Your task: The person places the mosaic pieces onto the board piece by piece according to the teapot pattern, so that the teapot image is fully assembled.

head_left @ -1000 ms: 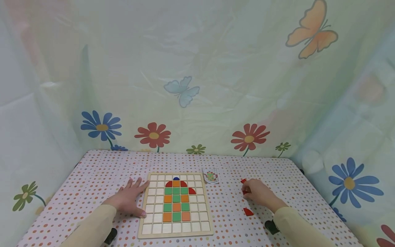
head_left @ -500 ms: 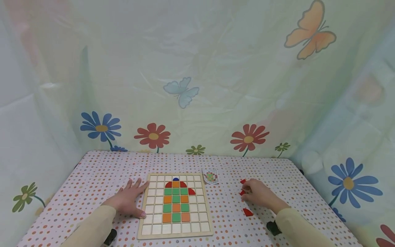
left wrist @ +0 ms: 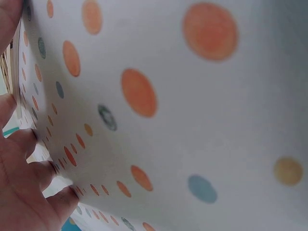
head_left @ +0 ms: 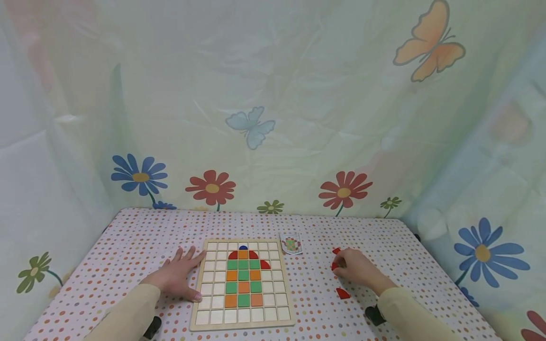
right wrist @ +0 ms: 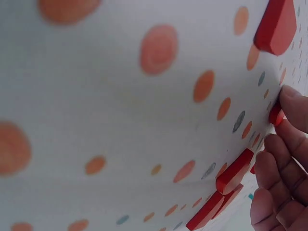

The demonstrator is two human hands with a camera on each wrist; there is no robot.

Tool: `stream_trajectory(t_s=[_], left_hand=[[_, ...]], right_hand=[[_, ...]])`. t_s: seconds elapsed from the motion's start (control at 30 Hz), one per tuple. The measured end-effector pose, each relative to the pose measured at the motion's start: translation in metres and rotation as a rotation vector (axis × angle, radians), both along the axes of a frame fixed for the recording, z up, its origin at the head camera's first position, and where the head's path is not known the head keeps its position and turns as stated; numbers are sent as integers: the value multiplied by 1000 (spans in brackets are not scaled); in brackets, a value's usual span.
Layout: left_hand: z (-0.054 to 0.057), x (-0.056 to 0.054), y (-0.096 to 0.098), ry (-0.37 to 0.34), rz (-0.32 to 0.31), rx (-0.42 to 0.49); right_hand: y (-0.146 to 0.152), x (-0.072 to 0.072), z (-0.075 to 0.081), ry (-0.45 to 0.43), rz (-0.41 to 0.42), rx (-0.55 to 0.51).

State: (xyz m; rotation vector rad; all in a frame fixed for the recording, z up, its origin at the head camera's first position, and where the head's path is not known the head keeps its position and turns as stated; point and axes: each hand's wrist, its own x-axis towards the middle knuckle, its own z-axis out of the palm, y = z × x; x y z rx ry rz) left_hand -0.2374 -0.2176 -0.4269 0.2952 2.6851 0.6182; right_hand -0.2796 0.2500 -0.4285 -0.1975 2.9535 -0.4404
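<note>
A wooden grid board (head_left: 244,316) lies on the table, bearing orange and green squares, several red rounded pieces and a blue piece at the top. My left hand (head_left: 176,277) rests at its left edge, fingers spread, thumb and forefinger at the frame. In the left wrist view its fingertips press on the cloth. To the right of the board my right hand (head_left: 357,269) pinches a red quarter-circle tile (right wrist: 276,114) between thumb and forefinger, low at the tabletop. One red tile (head_left: 336,250) lies just beyond that hand, another red tile (head_left: 342,293) nearer me.
A small picture card (head_left: 291,243) lies by the board's upper right corner. In the right wrist view, more red tiles (right wrist: 234,172) lie beneath the curled fingers. A dotted cloth (head_left: 153,232) covers the table, and a flowered curtain (head_left: 273,156) hangs behind it.
My right hand has shifted very slightly left, and more of the red tile at its fingertips shows. The left hand and the board look unchanged.
</note>
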Motion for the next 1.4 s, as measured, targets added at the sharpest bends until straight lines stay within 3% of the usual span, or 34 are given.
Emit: stream_trajectory(t_s=[0.33, 0.63, 1.0, 1.2, 1.4], left_hand=[[1, 1, -1, -4, -4, 10], [3, 0, -1, -13, -2, 19], [1, 0, 0, -15, 11, 15], [3, 1, 0, -13, 9, 15], [4, 2, 1, -8, 11, 11]], right_hand=[[-9, 3, 4, 6, 6, -13], [-52, 8, 17, 12, 33, -73], [-107, 9, 12, 4, 196, -126], [-122, 12, 9, -11, 294, -148], [-130, 14, 10, -12, 334, -145]])
